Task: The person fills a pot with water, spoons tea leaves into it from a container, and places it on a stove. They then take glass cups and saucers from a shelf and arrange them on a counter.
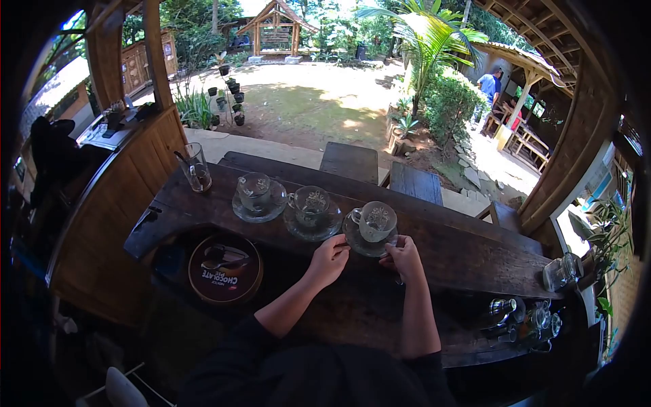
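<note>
Both of my hands grip the rim of a clear glass saucer [358, 245] on the dark wooden counter. My left hand [330, 259] pinches its left edge, and my right hand [405, 258] holds the right edge. On that saucer stands an upright glass cup [378, 220] with its handle to the left. Just left of it, a second glass cup [312, 203] rests on its own saucer [327, 230]. Farther left is a third glass cup [254, 190] on another saucer [277, 201].
A tall glass [197, 169] with something inside stands at the counter's left end. A round chocolate pie tin [225, 269] sits lower left. Glass jars [557, 273] and several shiny vessels [536, 320] are at right. Stools [348, 161] line the far side; a person [489, 85] is outside.
</note>
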A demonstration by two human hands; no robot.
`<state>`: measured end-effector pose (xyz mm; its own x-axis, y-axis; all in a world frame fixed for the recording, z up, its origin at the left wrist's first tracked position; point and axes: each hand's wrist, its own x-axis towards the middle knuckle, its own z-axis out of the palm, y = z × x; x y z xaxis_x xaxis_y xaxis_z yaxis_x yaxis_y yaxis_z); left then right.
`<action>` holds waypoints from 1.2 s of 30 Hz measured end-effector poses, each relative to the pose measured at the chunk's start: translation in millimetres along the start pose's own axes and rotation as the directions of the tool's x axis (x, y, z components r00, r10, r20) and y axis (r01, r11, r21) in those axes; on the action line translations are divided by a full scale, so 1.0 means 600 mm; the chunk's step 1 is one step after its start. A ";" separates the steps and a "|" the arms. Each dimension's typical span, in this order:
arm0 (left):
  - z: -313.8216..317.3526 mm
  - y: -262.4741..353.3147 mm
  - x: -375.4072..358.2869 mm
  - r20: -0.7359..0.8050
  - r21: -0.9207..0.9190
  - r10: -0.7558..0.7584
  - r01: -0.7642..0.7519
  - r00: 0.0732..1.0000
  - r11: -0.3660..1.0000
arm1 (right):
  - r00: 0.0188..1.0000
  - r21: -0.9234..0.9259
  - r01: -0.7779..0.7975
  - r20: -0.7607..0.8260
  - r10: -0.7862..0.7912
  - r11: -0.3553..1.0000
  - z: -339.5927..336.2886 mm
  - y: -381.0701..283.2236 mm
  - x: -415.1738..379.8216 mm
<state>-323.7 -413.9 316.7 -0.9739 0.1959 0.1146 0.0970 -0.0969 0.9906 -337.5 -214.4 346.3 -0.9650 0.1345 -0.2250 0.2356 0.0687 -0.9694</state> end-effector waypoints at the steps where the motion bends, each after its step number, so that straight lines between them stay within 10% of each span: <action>1: 0.001 -0.011 -0.002 -0.031 0.040 0.040 -0.039 0.999 0.998 | 1.000 0.000 0.004 0.003 -0.004 1.000 0.000 0.001 0.000; 10: 0.010 0.002 -0.038 -0.033 0.332 0.192 -0.171 0.981 0.928 | 0.996 -0.058 0.083 -0.010 -0.084 0.995 -0.002 0.008 -0.003; 36: 0.024 -0.019 -0.045 -0.165 0.421 0.309 -0.216 0.937 0.881 | 0.971 -0.059 0.179 -0.151 -0.186 0.982 0.010 0.004 -0.031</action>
<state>-295.7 -404.1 303.3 -0.9162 -0.0069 0.4006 0.3824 0.2830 0.8796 -319.9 -222.9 347.6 -0.9634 0.2669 -0.0233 0.0653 0.1498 -0.9866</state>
